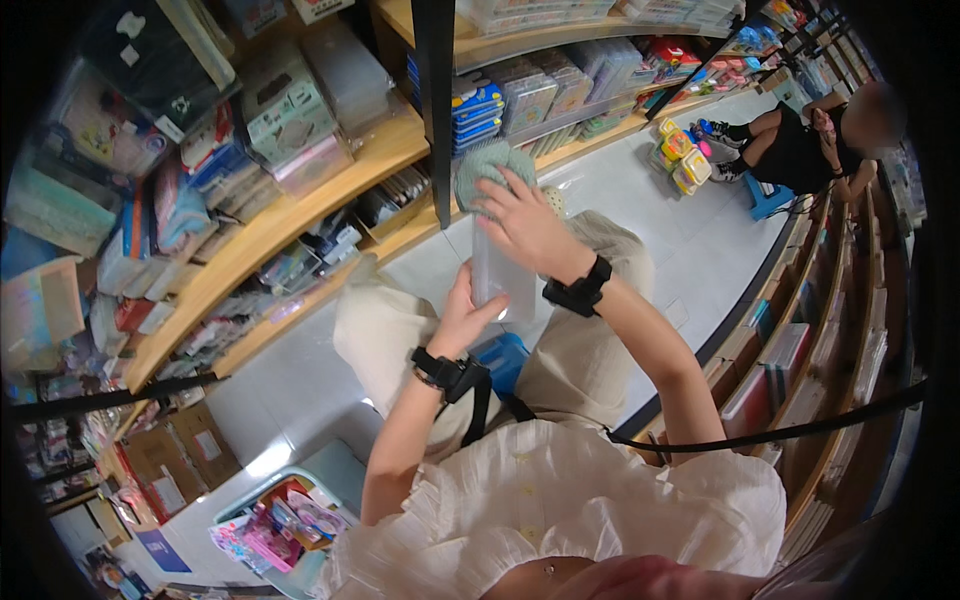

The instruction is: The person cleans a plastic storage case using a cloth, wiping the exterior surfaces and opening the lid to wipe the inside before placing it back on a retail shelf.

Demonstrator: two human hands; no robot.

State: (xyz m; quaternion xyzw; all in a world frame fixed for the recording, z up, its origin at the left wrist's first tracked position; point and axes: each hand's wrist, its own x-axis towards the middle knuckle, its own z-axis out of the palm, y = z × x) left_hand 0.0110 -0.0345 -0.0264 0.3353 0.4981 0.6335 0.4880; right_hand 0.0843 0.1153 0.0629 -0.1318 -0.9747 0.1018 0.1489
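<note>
My left hand [469, 311] grips the lower part of a clear plastic box [491, 274], its thumb across the near face. The box is held upright over the floor, between my knees. With my right hand [521, 221] I hold a grey-green cloth [484, 169] against the far top end of the box, fingers spread over the cloth. Black bands with small devices sit on both my wrists. Part of the box is hidden behind the right hand and the cloth.
Wooden shelves [315, 202] with packed goods curve along the left. Blue boxes [477, 112] stand on a shelf ahead. A light blue bin [349, 517] holds packaged items at lower left. Another person [795, 146] sits on a blue stool [766, 196] at upper right, near yellow-lidded containers [691, 172].
</note>
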